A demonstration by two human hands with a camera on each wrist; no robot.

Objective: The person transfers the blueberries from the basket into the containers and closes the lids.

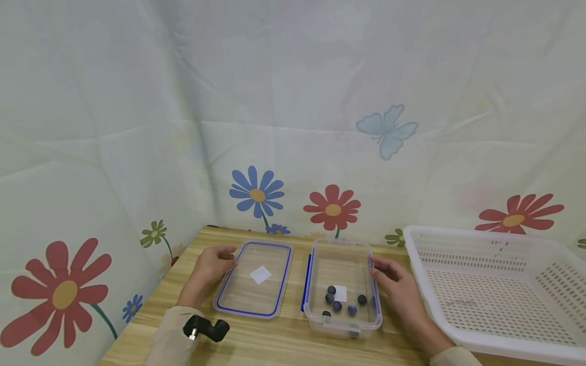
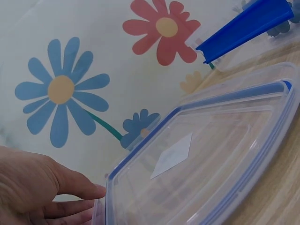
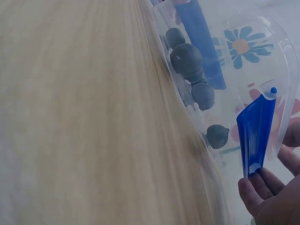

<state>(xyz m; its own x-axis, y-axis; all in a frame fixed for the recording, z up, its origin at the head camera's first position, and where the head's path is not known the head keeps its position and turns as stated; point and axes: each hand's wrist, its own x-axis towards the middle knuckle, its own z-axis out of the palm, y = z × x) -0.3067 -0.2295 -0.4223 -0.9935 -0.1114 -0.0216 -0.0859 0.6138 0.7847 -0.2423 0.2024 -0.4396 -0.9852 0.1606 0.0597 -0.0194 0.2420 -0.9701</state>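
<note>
A clear lid (image 1: 274,305) with a blue seal and a white square label lies flat on the wooden table. My left hand (image 1: 212,264) is at its left edge; in the left wrist view the thumb and fingertips (image 2: 99,191) meet that edge. To the right stands a clear food container (image 1: 341,264) without its lid, with several dark blueberries (image 1: 352,309) scattered over its near half. Against the container's right wall is my right hand (image 1: 400,287), fingers extended. In the right wrist view its fingertips (image 3: 248,187) touch the lower end of a hanging blue latch (image 3: 257,133).
A white perforated plastic basket (image 1: 432,310) sits at the right, close beside my right hand. Another blue latch (image 1: 307,282) sticks out along the container's left side. Behind the table (image 1: 256,340) hangs a white curtain (image 1: 293,122) printed with flowers and a butterfly.
</note>
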